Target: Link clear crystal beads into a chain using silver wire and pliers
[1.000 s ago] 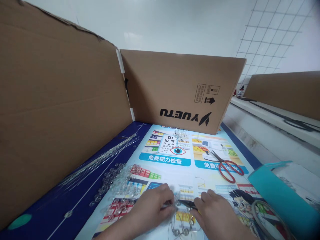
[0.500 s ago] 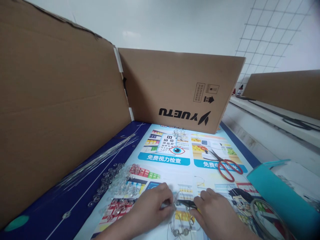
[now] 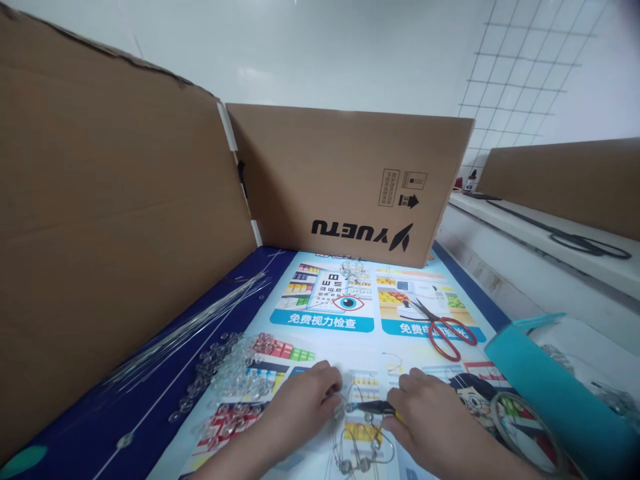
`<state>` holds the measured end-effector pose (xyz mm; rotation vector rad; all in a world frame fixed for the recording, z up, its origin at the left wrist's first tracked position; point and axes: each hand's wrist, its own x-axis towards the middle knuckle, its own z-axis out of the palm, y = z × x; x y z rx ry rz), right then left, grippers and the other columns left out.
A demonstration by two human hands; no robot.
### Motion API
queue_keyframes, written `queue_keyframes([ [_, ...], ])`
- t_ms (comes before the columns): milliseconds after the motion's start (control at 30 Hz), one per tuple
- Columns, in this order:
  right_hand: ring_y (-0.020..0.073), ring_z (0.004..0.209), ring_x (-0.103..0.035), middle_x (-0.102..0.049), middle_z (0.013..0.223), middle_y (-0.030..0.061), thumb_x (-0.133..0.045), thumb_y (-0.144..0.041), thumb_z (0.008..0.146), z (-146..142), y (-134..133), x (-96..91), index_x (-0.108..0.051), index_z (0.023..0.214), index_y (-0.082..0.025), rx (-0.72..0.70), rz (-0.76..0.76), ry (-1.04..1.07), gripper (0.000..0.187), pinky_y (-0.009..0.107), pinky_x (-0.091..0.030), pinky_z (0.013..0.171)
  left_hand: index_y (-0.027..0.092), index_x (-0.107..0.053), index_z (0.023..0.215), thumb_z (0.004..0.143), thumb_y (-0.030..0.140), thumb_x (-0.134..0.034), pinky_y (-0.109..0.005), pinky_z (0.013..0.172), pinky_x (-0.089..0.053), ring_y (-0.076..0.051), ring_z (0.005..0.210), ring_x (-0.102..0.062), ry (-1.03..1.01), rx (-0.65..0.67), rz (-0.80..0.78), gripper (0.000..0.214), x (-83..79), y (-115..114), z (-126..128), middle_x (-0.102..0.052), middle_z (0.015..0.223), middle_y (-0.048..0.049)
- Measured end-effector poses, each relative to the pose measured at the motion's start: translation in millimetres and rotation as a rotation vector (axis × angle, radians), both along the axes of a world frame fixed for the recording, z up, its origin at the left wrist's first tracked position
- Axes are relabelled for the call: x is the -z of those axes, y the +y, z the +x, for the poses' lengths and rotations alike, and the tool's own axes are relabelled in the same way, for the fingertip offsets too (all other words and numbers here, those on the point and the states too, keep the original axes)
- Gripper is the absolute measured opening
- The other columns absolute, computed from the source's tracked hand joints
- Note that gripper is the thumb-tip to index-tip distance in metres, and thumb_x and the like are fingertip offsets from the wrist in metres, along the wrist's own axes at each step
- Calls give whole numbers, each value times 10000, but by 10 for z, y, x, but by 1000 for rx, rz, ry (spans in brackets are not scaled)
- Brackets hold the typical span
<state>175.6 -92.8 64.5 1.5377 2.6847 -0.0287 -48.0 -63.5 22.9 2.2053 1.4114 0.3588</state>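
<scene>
Beaded wire (image 3: 365, 464): nearer than, and left of, the red-handled scissors (image 3: 435, 319)
Left hand (image 3: 311, 399): pinching, apparently on its strand
Right hand (image 3: 429, 419): clenched round pliers (image 3: 373, 407)
Handling: probably light, springy; grip bare metal

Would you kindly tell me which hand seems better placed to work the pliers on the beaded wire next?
Probably the right hand: it holds the pliers, their tip beside the beaded wire, while the left hand appears occupied pinching that wire.
</scene>
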Motion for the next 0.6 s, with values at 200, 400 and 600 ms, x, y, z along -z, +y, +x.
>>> queue_keyframes([
  [200,221,777,-522,-611,784,47,-527,-352,821,40,-18,-5,-627,779,-218,-4,14,22,172,312,-318,645,213,-576,796,789,183,-449,-260,577,-321,-199,725,-593,238,36,66,130,-80,23,124,-616,846,-37],
  [400,234,806,-512,-608,790,60,-558,-343,803,47,-24,-30,-639,779,-209,-24,49,14,158,329,-317,672,218,-571,816,806,194,-439,-263,569,-339,-202,711,-601,296,61,79,135,-74,17,144,-615,854,-33],
  [600,228,778,-504,-595,751,43,-611,-319,774,52,-32,-2,-621,740,-207,-84,79,-9,117,327,-305,660,202,-560,829,825,199,-434,-269,575,-390,-204,705,-609,361,90,100,125,-134,-24,128,-604,873,-35],
])
